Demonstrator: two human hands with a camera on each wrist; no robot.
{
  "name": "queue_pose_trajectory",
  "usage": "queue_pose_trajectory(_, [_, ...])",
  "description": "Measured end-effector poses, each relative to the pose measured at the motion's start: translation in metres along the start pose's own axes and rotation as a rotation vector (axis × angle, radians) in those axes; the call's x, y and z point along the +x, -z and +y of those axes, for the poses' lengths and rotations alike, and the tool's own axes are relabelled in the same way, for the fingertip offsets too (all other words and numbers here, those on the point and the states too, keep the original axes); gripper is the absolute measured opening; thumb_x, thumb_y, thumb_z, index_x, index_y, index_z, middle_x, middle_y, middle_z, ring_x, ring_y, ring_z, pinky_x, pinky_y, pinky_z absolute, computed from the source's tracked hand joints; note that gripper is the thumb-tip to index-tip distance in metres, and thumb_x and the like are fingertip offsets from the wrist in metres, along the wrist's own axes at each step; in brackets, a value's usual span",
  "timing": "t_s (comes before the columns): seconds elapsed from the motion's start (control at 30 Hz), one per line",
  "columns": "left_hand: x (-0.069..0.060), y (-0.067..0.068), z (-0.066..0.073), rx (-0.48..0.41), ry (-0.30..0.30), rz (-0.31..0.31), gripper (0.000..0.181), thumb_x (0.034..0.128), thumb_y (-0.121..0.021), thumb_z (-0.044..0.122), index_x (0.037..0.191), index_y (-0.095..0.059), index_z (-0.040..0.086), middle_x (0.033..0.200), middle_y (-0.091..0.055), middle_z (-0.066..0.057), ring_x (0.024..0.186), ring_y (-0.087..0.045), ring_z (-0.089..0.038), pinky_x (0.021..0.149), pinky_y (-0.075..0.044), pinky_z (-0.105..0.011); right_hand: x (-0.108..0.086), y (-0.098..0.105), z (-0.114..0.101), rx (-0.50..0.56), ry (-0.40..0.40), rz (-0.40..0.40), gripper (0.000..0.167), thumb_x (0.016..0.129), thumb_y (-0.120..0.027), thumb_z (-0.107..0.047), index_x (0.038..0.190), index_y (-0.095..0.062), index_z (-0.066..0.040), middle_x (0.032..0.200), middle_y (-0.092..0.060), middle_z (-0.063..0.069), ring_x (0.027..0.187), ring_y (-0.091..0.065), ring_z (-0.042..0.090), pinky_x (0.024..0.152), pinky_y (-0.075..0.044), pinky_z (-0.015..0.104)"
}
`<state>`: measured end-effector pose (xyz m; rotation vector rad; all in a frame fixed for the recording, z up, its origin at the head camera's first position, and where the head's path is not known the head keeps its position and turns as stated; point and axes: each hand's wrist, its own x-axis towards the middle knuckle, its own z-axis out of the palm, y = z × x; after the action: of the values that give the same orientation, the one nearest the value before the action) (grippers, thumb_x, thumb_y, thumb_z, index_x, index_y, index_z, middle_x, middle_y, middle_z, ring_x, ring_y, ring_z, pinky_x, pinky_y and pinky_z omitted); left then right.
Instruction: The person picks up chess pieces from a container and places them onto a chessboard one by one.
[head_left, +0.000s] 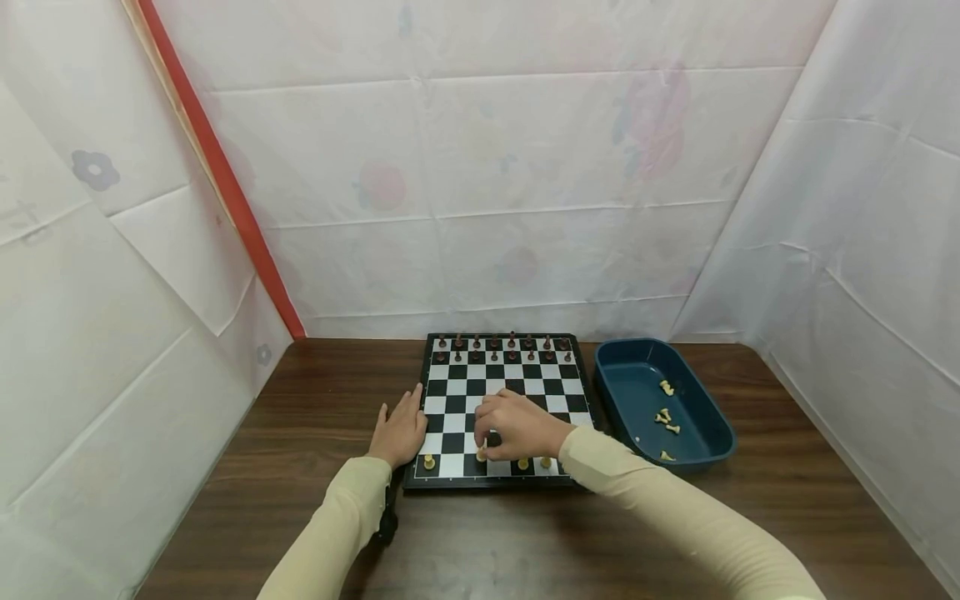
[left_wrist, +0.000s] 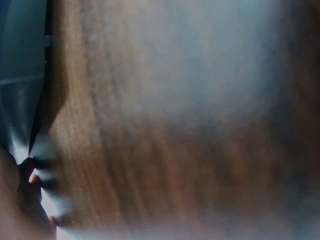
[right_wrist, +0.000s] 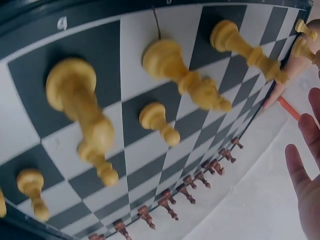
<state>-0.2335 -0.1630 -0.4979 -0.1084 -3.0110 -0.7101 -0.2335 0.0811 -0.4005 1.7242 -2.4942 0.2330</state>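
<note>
One pale chess piece point(head_left: 482, 455) | right hand point(head_left: 517, 425) pinching it over chessboard point(head_left: 455, 387) | left hand point(head_left: 400, 430) spread, at chessboard's left edge

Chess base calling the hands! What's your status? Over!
Right hand pinches pale chess piece, near row. Left hand at chessboard's left edge. Nothing visibly blocking the piece.

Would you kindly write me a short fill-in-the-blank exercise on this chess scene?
In the head view, the right hand pinches a ____ (pale or dark) chess piece.
The left hand rests at the ____ edge of the chessboard.
The dark red pieces stand in ____ rows.
The blue tray stands on the chessboard's ____ side.
Missing words: pale; left; two; right.
</note>
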Motion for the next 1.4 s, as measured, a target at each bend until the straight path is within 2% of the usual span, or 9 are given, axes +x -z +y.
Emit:
queue_pose_trajectory(0.2, [-0.001,0.002,0.002,-0.002,0.002,-0.002,0.054,0.1015,-0.026,0.021,0.152,-0.02,0.003,0.152,-0.03,-0.016,0.141,-0.023,-0.03,0.112,-0.005,-0.058,0.004,-0.01,-0.002,0.034,-0.045,-0.034,0.009,0.082,-0.075,-0.034,0.08,-0.072,-0.026,0.082,-0.057,-0.017,0.086,-0.051,0.004,0.094,-0.043,0.039])
queue_pose_trajectory(0.43, [-0.002,0.002,0.003,0.002,0.001,-0.002,0.054,0.1015,-0.026,0.021,0.152,-0.02,0.002,0.152,-0.03,-0.016,0.141,-0.023,-0.03,0.112,-0.005,-0.058,0.007,-0.019,-0.002,0.027,-0.071,-0.061,0.007,0.082,-0.075,-0.034,0.08,-0.072,-0.027,0.082,-0.057,-0.017,0.082,-0.048,0.003,0.08,-0.042,0.028])
queue_pose_trajectory(0.73, [-0.001,0.001,0.001,-0.004,-0.011,0.013,0.054,0.1016,-0.026,0.02,0.152,-0.02,0.002,0.152,-0.03,-0.016,0.141,-0.024,-0.03,0.112,-0.006,-0.058,0.007,-0.019,0.0,-0.002,-0.072,-0.071,0.009,0.081,-0.074,-0.036,0.084,-0.073,-0.027,0.084,-0.058,-0.017,0.083,-0.049,0.003,0.077,-0.041,0.025])
queue_pose_trajectory(0.93, [0.0,0.0,0.0,-0.001,-0.012,0.011,0.054,0.1014,-0.026,0.02,0.152,-0.02,0.002,0.152,-0.031,-0.016,0.141,-0.024,-0.031,0.111,-0.006,-0.059,-0.001,-0.01,0.005,0.009,-0.088,-0.079,0.014,0.08,-0.075,-0.034,0.09,-0.074,-0.024,0.088,-0.06,-0.016,0.086,-0.051,0.004,0.079,-0.042,0.028])
queue_pose_trajectory(1.1, [0.0,0.0,0.001,0.0,-0.007,0.007,0.054,0.1014,-0.026,0.021,0.152,-0.02,0.002,0.152,-0.031,-0.016,0.141,-0.024,-0.031,0.111,-0.005,-0.058,-0.011,0.005,0.014,-0.007,-0.11,-0.048,0.014,0.079,-0.076,-0.029,0.09,-0.075,-0.022,0.087,-0.061,-0.014,0.085,-0.052,0.006,0.077,-0.042,0.03])
queue_pose_trajectory(1.4, [0.0,0.002,0.002,0.0,-0.002,0.006,0.054,0.1012,-0.027,0.021,0.152,-0.02,0.002,0.152,-0.031,-0.017,0.141,-0.024,-0.031,0.111,-0.005,-0.059,-0.044,0.031,0.045,-0.082,-0.105,0.019,0.011,0.08,-0.076,-0.026,0.087,-0.074,-0.019,0.085,-0.06,-0.009,0.081,-0.051,0.01,0.074,-0.043,0.035])
